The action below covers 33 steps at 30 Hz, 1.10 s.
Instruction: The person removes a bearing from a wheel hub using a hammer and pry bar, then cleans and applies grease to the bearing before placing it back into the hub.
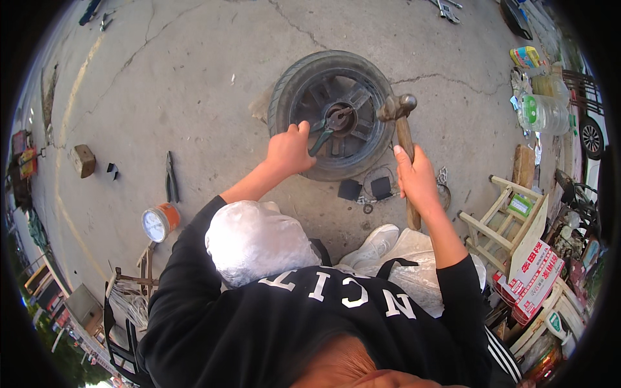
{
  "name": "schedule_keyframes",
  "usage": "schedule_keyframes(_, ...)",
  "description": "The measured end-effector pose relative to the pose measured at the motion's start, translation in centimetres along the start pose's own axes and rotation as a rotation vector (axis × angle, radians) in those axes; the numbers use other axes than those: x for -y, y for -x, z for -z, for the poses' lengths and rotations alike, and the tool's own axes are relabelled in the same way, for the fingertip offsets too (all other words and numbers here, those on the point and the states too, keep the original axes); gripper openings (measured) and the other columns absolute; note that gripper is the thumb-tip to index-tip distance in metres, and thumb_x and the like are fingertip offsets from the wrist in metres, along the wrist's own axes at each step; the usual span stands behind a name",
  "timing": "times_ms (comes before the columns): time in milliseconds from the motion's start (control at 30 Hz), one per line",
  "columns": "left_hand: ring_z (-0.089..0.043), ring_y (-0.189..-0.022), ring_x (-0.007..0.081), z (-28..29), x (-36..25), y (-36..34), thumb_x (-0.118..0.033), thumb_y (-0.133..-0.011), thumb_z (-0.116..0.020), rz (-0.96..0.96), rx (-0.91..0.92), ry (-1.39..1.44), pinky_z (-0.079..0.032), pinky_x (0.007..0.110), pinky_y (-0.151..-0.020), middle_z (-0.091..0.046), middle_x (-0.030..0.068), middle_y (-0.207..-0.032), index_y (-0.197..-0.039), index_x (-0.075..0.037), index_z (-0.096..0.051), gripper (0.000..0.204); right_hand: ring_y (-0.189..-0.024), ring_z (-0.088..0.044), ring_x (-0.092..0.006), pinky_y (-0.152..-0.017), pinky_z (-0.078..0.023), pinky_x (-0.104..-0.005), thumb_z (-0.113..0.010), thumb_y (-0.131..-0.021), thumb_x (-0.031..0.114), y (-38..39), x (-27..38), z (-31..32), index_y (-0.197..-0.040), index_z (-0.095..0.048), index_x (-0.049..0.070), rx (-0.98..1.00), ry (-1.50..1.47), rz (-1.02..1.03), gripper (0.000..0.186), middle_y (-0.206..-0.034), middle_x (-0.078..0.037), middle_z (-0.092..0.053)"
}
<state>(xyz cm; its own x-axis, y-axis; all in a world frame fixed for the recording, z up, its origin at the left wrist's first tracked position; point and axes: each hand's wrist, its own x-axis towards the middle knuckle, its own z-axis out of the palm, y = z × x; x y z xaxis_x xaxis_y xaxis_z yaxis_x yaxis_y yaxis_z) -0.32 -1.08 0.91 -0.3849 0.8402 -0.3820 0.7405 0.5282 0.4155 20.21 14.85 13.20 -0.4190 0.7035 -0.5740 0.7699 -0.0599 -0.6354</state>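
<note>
the small wheel [333, 113], tyre still on its dark spoked rim, lay flat on the cracked concrete ground [194, 77] just ahead of the person's knees. the left hand [289, 150] was clenched round the green handles of a pair of pliers [330, 129], whose nose sat at the hub in the middle of the rim. the right hand [416, 178] was wrapped tight about the wooden shaft of a ball-peen hammer [402, 139], gripped near mid-shaft, with the steel head raised over the right side of the tyre. the main risk looked to be a blow landing off line: the hammer head hung close to the pliers and to the left knuckles, so a glancing strike could have caught the fingers or knocked the pliers off the hub. the wheel was not braced by anything visible, so a hard hit could have made it tip or skid on the concrete. the mid-shaft grip gave less control of the swing. small black pads [365, 189] and a washer lay just beside the wheel near the white shoe [375, 244], easy to scatter, while a second pair of pliers [171, 176] and a round gauge [158, 223] lay well apart to the left.
</note>
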Motion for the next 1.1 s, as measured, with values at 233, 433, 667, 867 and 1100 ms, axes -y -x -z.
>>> schedule_keyframes(233, -0.068, -0.077, 0.0362, -0.3, 0.0, 0.1, -0.027, -0.062, -0.080, -0.005, 0.024, -0.057, -0.055, 0.043, -0.064, -0.060, 0.0191, -0.095, -0.106, -0.003, -0.045, 0.061, -0.053, -0.059, -0.0196, -0.050, -0.045, -0.0356, -0.056, -0.098, 0.039, 2.0, 3.3, -0.2, -0.099, -0.053, -0.001, 0.003, -0.063, 0.213, 0.040, -0.060, -0.011, -0.056)
schedule_keyframes(433, -0.068, -0.076, 0.0364, -0.2, -0.2, 0.2, -0.027, -0.062, -0.080, -0.033, -0.018, -0.086, -0.056, 0.043, -0.062, -0.061, 0.0186, -0.094, -0.105, -0.004, -0.045, 0.060, -0.062, -0.062, -0.0268, -0.059, -0.047, -0.0421, -0.058, -0.097, 0.042, 2.4, 0.8, -3.4, -0.095, -0.053, -0.002, -0.021, 0.099, 0.224, 0.044, -0.065, -0.016, -0.058)
schedule_keyframes(667, -0.067, -0.075, 0.0377, 0.3, -0.1, 0.3, -0.028, -0.062, -0.080, -0.016, 0.004, -0.090, -0.056, 0.044, -0.062, -0.060, 0.0202, -0.092, -0.106, -0.002, -0.045, 0.063, -0.046, -0.042, -0.0054, -0.043, -0.034, -0.0214, -0.053, -0.100, 0.034, 5.2, 6.8, 0.1, -0.104, -0.050, 0.002, -0.144, -0.218, 0.559, 0.033, -0.063, 0.000, -0.048)
schedule_keyframes(867, -0.067, -0.075, 0.0377, -2.1, 0.1, 1.3, -0.029, -0.063, -0.082, -0.227, -0.065, -0.314, -0.056, 0.043, -0.063, -0.061, 0.0201, -0.094, -0.106, -0.002, -0.044, 0.063, -0.061, -0.062, -0.0346, -0.060, -0.048, -0.0404, -0.056, -0.097, 0.035, 1.8, -2.1, -6.0, -0.098, -0.053, -0.003, -0.008, 0.039, 0.044, 0.038, -0.064, -0.016, -0.057)
schedule_keyframes(1100, -0.068, -0.078, 0.0377, -0.1, -0.6, 0.2, -0.028, -0.063, -0.081, -0.043, 0.072, -0.109, -0.057, 0.044, -0.066, -0.062, 0.0202, -0.093, -0.104, -0.002, -0.045, 0.061, -0.045, -0.047, -0.0074, -0.040, -0.038, -0.0245, -0.052, -0.101, 0.033, 4.1, -1.0, -4.3, -0.095, -0.051, 0.004, -0.182, -0.151, 0.308, 0.030, -0.060, 0.000, -0.050)
